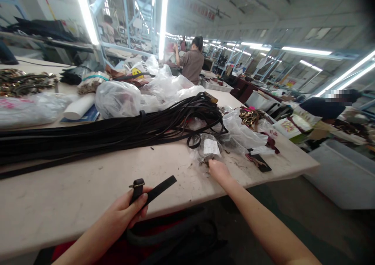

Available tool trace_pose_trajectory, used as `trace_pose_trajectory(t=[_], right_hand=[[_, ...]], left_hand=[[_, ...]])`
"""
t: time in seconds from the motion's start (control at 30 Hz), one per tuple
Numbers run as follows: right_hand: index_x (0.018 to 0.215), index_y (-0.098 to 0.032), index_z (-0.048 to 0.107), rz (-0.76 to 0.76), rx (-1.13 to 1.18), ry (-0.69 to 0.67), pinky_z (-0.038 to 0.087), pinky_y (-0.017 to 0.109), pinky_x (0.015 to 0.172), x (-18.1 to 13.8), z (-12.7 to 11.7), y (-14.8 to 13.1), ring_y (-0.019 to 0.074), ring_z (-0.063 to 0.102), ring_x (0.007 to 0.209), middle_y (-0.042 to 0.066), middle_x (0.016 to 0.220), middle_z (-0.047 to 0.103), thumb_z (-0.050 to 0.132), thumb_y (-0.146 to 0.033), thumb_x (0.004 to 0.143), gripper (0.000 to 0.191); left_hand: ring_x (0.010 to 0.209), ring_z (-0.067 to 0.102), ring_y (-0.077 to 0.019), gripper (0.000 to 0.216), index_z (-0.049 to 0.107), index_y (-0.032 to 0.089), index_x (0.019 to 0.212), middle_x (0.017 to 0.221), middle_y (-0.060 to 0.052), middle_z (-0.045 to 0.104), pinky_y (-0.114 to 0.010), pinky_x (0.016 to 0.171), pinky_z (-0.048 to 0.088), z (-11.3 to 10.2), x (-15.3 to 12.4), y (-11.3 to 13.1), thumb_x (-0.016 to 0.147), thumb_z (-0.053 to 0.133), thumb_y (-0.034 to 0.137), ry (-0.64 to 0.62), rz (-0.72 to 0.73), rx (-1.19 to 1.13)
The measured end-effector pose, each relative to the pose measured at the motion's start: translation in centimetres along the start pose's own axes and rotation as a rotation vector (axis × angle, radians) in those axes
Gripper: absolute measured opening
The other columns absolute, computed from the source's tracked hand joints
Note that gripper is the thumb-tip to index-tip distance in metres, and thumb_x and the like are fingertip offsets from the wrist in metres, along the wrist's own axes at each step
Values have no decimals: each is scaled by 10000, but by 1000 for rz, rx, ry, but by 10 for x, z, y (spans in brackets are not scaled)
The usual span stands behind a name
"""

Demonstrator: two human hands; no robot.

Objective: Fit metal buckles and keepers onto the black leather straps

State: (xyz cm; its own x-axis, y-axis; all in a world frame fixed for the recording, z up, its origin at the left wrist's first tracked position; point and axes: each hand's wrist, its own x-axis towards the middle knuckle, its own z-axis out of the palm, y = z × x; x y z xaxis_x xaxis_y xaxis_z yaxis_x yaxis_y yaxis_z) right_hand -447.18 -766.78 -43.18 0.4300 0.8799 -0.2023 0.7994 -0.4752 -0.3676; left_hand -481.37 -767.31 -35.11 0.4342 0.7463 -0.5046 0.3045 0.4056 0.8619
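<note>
My left hand (135, 207) is closed around a black strap (162, 189) over the near edge of the table. A loop at the strap's upper end carries a brass-coloured buckle (137, 184), while the flat end points up to the right. Farther right, my right hand (218, 170) reaches to the mouth of a clear plastic bag (202, 152) with a white label (211, 147). Small metal pieces lie at that opening. My right fingers are curled together, their tips hidden among the pieces, so what they pinch cannot be made out.
A long bundle of black straps (117, 134) stretches across the table (73, 194). Behind it lie plastic bags (120, 99) and a white roll (79, 106). Brass buckles (250, 117) and a dark piece (260, 162) sit right. A white bin (342, 171) and co-workers (191, 64) are beyond.
</note>
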Motion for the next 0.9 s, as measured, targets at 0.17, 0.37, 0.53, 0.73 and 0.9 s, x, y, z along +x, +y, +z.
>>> trace_pose_trajectory(t=[0.17,0.37,0.53,0.73,0.9], right_hand=[[847,-118,541,-18,475,-86,449,288,674,-27,-9,-27,152,557,737,75,815,583,475,-263,808,164],[835,-165,494,-143,1147,-511,392,160,515,-99,-1,-105,39,429,546,-5,747,504,545,-444,750,296],[762,-119,519,54,1876,-1141,315,100,439,-132,10,-140,5,390,489,-44,630,468,727,-220,679,245],[727,-80,537,118,1969,-1382,313,107,433,-138,18,-140,5,365,470,-41,600,455,654,-166,743,146],[700,-80,531,124,1976,-1403,295,112,424,-145,17,-141,7,319,457,-47,577,433,644,-186,747,162]], left_hand=[[482,303,-90,650,476,129,991,507,75,378,-211,463,204,-2,-7,-14,611,553,651,44,9,-33],[439,252,-56,431,485,140,957,484,87,362,-197,448,185,1,-11,-20,747,559,509,14,152,-283],[415,244,-45,351,464,154,931,481,91,358,-188,425,176,-4,-19,-32,765,589,437,-76,154,-477],[419,240,-49,364,477,146,890,471,88,362,-197,421,148,-17,-26,-37,739,612,448,-60,107,-330],[417,216,-54,340,493,138,861,432,99,332,-205,428,149,-23,-26,-31,740,606,435,-32,112,-194]])
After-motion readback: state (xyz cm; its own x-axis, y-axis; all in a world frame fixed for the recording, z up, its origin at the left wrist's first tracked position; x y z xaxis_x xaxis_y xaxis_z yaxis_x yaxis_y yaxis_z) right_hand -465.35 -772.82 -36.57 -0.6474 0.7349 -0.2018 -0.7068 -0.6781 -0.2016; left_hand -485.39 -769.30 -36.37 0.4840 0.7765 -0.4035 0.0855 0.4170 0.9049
